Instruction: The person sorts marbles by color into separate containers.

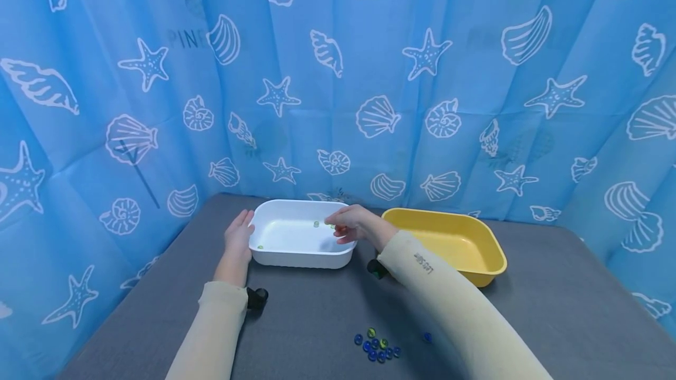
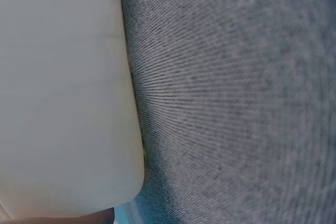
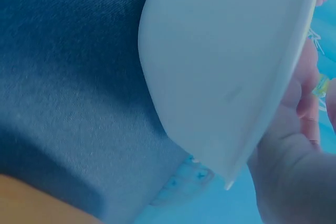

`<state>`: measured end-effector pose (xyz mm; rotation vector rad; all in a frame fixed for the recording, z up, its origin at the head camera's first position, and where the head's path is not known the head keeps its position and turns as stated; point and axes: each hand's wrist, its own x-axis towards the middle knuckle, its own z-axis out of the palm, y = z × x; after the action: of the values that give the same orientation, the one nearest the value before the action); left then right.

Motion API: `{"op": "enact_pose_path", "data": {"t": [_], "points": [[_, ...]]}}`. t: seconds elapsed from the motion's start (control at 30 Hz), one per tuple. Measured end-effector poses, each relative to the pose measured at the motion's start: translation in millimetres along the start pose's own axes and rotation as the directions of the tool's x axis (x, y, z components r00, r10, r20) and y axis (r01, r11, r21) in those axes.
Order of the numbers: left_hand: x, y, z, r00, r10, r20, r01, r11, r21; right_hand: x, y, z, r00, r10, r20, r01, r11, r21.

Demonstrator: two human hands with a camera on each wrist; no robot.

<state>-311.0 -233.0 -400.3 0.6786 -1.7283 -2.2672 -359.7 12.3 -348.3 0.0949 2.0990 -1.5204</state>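
Note:
A white tub (image 1: 301,259) stands on the grey cloth. My left hand (image 1: 239,236) rests against its left end, fingers fairly straight along the rim. Over the tub's right part, my right hand (image 1: 348,223) pinches a yellow-green glass marble (image 3: 321,85) between thumb and fingers. Inside the tub lie a pale green marble (image 1: 316,224) near the middle and another green marble (image 1: 260,247) by the left front corner. The left wrist view is mostly filled by the tub's outer wall (image 2: 68,93), with just a sliver of hand at the bottom.
A yellow tub (image 1: 443,239) stands to the right, partly behind my right forearm. Nearer me on the grey cloth is a cluster of blue marbles (image 1: 375,343) with a couple of yellow-green ones. One blue marble (image 1: 428,337) lies apart. A blue shell-patterned curtain (image 1: 338,104) hangs behind.

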Motion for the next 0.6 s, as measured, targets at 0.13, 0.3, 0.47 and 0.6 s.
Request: {"op": "enact_pose_path", "data": {"t": [0.13,0.3,0.47,0.6], "points": [[-0.1,-0.4,-0.4,1.000,0.002,-0.002,-0.002,1.000,0.001,0.9,0.3,2.5,1.000,0.007,0.020,-0.007,1.000,0.006],[0.7,1.1,-0.1,1.000,-0.006,-0.004,0.006,1.000,-0.009,1.6,0.7,3.2,0.998,-0.002,0.057,0.003,1.000,-0.017],[0.9,1.4,0.7,1.000,-0.009,-0.008,0.009,1.000,-0.005,5.6,1.8,3.8,0.998,-0.004,0.067,0.006,0.999,-0.033],[1.1,0.3,-0.3,1.000,-0.007,-0.008,0.007,1.000,-0.012,10.2,2.4,6.5,0.998,0.011,0.066,-0.009,0.999,-0.033]]}}
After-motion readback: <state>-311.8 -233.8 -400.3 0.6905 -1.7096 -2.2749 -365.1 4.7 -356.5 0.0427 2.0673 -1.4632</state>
